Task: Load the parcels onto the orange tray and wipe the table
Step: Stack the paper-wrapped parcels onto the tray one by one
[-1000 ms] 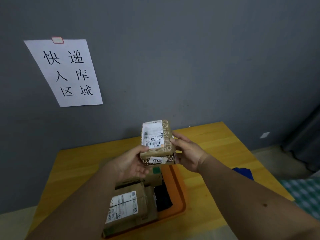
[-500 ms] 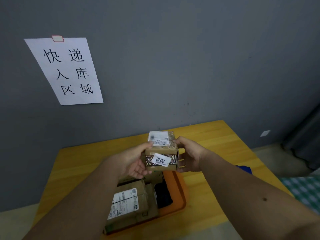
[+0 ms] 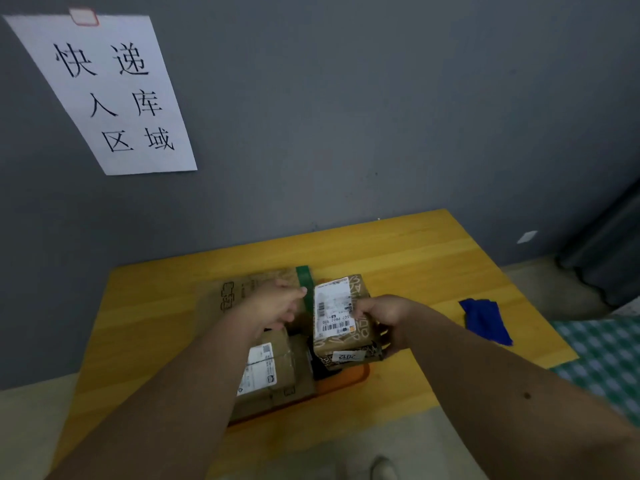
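The orange tray [image 3: 347,377] lies on the wooden table [image 3: 408,258], mostly covered by parcels. My right hand [image 3: 384,315] grips the right side of a small patterned parcel [image 3: 360,336] with a white shipping label, which sits low over the tray's right end on top of something dark. My left hand [image 3: 277,304] is off that parcel, fingers loosely apart, over a large flat carton [image 3: 228,296] with a green tape strip at the tray's back left. A brown labelled parcel [image 3: 273,372] lies in the tray's front left, partly hidden by my left forearm.
A crumpled blue cloth [image 3: 485,320] lies on the table to the right of the tray. A green checked fabric [image 3: 606,355] borders the table's right front corner. The grey wall behind carries a white paper sign [image 3: 107,95].
The small patterned parcel has come down from mid-air onto the tray's right end. My left hand has let go of it and moved left; my right hand still holds it.
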